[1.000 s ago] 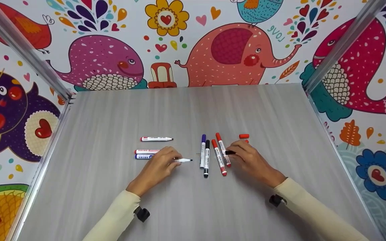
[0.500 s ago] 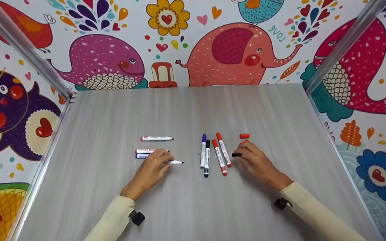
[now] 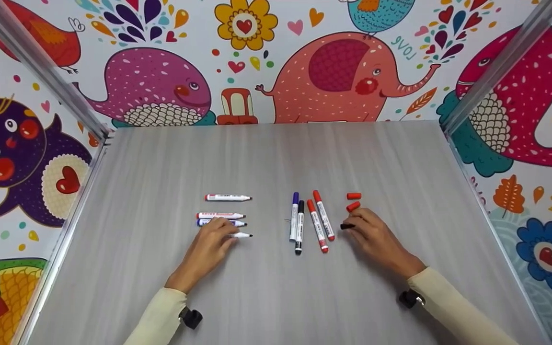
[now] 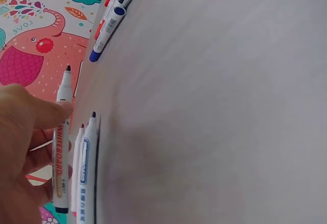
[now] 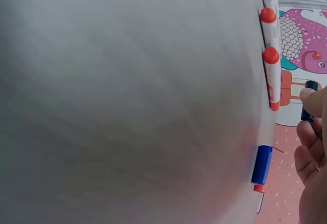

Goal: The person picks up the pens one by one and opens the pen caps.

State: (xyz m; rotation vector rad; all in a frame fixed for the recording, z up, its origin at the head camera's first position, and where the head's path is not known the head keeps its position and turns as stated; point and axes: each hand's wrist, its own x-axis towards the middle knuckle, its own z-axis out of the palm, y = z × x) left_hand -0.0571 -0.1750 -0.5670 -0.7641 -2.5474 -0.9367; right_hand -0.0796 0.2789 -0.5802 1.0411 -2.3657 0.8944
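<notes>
My left hand (image 3: 204, 251) holds an uncapped black whiteboard marker (image 4: 61, 157), its dark tip pointing right in the head view. Just beyond that hand lie an uncapped blue marker (image 3: 204, 222) and an uncapped red marker (image 3: 221, 215), side by side. Another uncapped marker with a red end (image 3: 228, 198) lies farther back. Between thumb and fingers, my right hand (image 3: 381, 242) pinches a black marker cap (image 5: 309, 104). Two red caps (image 3: 353, 196) lie past its fingertips. A blue cap (image 5: 262, 165) shows in the right wrist view; the right hand hides it from the head view.
Several capped markers lie between the hands: a blue one (image 3: 294, 215), a black one (image 3: 300, 227) and two red ones (image 3: 317, 226). The grey tabletop (image 3: 266, 158) ends at cartoon-printed walls behind and on both sides, with metal posts (image 3: 501, 67) at the corners.
My left hand has drawn back left with the marker, toward the uncapped ones. The right hand has shifted right with the black cap, away from the capped red markers, uncovering more of the second red cap.
</notes>
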